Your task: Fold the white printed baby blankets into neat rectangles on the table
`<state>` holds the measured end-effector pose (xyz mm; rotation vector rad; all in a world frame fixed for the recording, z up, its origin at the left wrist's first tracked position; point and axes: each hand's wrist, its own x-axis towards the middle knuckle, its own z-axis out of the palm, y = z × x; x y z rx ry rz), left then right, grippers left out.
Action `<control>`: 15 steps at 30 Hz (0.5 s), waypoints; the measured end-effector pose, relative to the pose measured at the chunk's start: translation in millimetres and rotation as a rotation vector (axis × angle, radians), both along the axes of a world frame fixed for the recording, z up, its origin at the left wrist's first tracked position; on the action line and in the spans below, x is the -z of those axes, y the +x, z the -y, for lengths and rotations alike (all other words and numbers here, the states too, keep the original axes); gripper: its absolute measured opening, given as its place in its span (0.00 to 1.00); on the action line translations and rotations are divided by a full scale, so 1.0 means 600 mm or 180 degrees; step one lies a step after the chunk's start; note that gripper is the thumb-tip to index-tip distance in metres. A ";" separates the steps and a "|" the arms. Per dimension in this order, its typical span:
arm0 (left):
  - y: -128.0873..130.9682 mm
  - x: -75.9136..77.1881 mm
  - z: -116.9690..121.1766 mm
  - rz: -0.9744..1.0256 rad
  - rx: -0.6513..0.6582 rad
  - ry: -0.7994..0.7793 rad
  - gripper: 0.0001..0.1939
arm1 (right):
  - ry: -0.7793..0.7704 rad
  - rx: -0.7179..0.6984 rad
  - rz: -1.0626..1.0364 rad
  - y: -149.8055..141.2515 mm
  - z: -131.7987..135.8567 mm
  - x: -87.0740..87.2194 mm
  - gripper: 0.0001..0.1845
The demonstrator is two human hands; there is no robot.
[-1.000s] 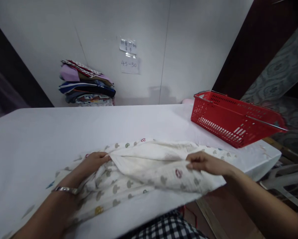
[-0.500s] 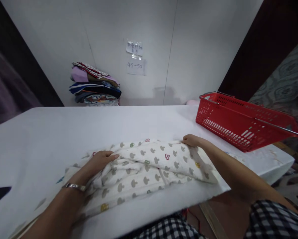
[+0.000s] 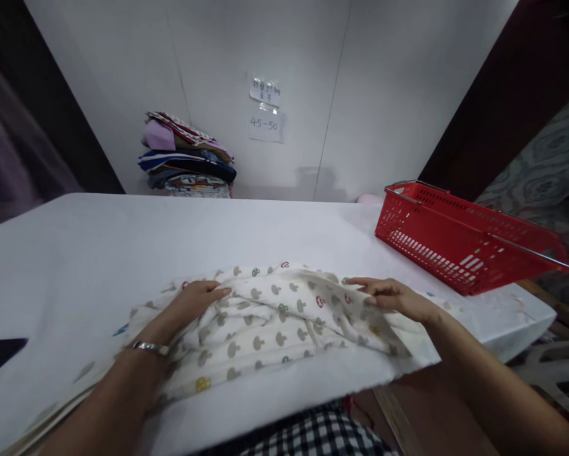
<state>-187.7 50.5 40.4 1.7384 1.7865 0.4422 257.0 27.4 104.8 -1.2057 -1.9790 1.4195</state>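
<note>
A white cloth [image 3: 265, 342] printed with grey, red, green and yellow mushrooms lies bunched and partly folded near the table's front edge. My left hand [image 3: 199, 300], with a silver bracelet on its wrist, has its thumb and fingers closed on a fold at the cloth's left part. At the cloth's right part is my right hand [image 3: 393, 297]. Its fingers are stretched out and apart, with the fingertips touching the fabric. A loose flap of cloth droops below this hand toward the table's edge.
A red plastic basket [image 3: 455, 244] with metal handles stands on the right of the white table [image 3: 123, 247]. Folded clothes [image 3: 189, 158] are stacked at the back left by the wall. Paper signs [image 3: 265, 126] hang on the wall. A dark flat item [image 3: 2, 354] lies at the left.
My right hand has gone from a closed grip on the cloth's far edge to stretched-out fingers, slightly lower and farther right. The cloth's right part has creased and risen a little. My left hand stays.
</note>
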 end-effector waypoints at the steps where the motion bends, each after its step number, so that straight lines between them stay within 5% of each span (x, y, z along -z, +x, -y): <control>1: 0.001 -0.002 0.001 -0.0021 -0.0006 0.0005 0.22 | 0.0037 -0.0184 0.0256 0.000 0.012 0.000 0.14; 5: 0.006 -0.008 0.006 0.0021 -0.0072 -0.0083 0.22 | 0.0325 -0.0416 0.0949 -0.006 0.046 0.000 0.14; 15: 0.014 -0.018 0.012 0.0051 -0.0114 0.0023 0.21 | 0.1966 0.0539 0.1353 -0.016 0.067 -0.007 0.07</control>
